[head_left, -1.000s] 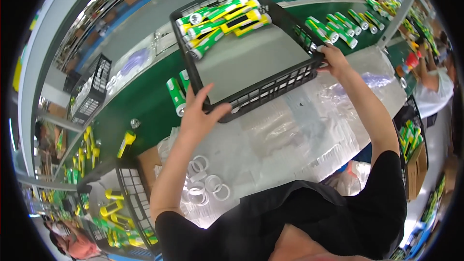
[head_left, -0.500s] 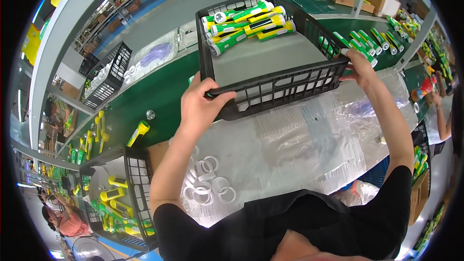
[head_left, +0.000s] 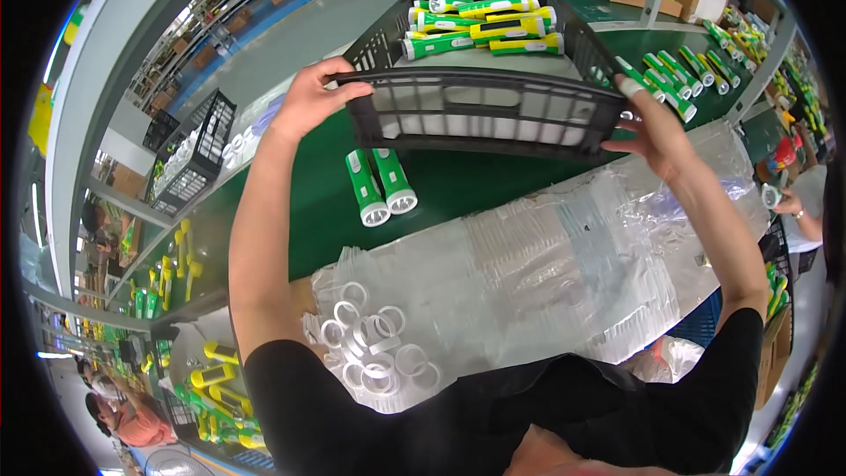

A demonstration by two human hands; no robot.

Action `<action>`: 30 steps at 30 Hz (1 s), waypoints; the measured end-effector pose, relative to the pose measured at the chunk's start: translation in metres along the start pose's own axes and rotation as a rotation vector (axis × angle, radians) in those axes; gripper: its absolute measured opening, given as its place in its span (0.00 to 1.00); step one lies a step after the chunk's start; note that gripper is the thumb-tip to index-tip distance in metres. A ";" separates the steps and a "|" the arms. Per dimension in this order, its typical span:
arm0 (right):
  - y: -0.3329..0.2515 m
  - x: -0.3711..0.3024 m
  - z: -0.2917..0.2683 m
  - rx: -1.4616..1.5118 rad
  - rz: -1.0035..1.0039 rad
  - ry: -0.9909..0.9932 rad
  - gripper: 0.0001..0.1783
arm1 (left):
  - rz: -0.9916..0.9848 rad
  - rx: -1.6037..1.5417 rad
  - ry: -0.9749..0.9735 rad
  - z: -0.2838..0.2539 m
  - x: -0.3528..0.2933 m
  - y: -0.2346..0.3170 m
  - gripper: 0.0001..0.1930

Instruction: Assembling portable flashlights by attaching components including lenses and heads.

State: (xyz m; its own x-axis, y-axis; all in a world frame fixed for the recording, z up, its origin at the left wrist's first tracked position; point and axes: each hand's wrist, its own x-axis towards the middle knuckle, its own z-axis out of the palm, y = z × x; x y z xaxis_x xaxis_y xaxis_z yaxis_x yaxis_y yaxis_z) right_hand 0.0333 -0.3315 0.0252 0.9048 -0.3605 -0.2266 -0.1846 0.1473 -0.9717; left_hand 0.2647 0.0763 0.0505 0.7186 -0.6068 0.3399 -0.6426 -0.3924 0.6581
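A black plastic crate (head_left: pixel 493 115) is held between my two hands over the far side of the green bench. Green-and-yellow flashlights (head_left: pixel 507 28) lie piled at its far end. My left hand (head_left: pixel 313 99) grips the near left corner, thumb along the top rim. At the near right corner my right hand (head_left: pixel 648 128) is closed around the crate's edge, its fingers partly hidden by the crate wall. Just below the crate's left part, two green flashlights (head_left: pixel 366 189) with white heads lie side by side on the bench.
White rings (head_left: pixel 374 335) lie loosely on clear plastic sheeting (head_left: pixel 529 273) in front of me. More flashlights (head_left: pixel 674 75) stand in rows at the right. A second crate (head_left: pixel 207 137) and a metal post (head_left: pixel 60 123) are at the left. A co-worker's hand (head_left: pixel 780 198) is at far right.
The crate has moved away from me, its near left corner swinging forward and its near wall turning more toward view. Two green flashlights on the bench have come into sight beneath it.
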 end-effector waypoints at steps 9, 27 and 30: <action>0.029 0.070 0.177 0.262 0.017 -0.261 0.28 | -0.432 -0.143 0.615 0.048 0.034 -0.135 0.27; 0.059 0.273 0.160 -1.110 -1.316 0.374 0.29 | -0.190 0.258 0.434 0.089 0.002 -0.071 0.15; 0.034 0.320 0.113 -1.266 -1.308 -0.160 0.40 | -0.180 0.260 0.462 0.091 0.009 -0.075 0.14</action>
State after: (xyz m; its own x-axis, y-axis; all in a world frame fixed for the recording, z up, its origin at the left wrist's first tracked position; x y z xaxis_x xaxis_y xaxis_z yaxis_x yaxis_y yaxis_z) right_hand 0.3599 -0.3377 -0.0728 0.6999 0.4344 0.5669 0.5131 -0.8580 0.0239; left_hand 0.2949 0.0376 -0.0571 0.8276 -0.1714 0.5346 -0.5011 -0.6547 0.5659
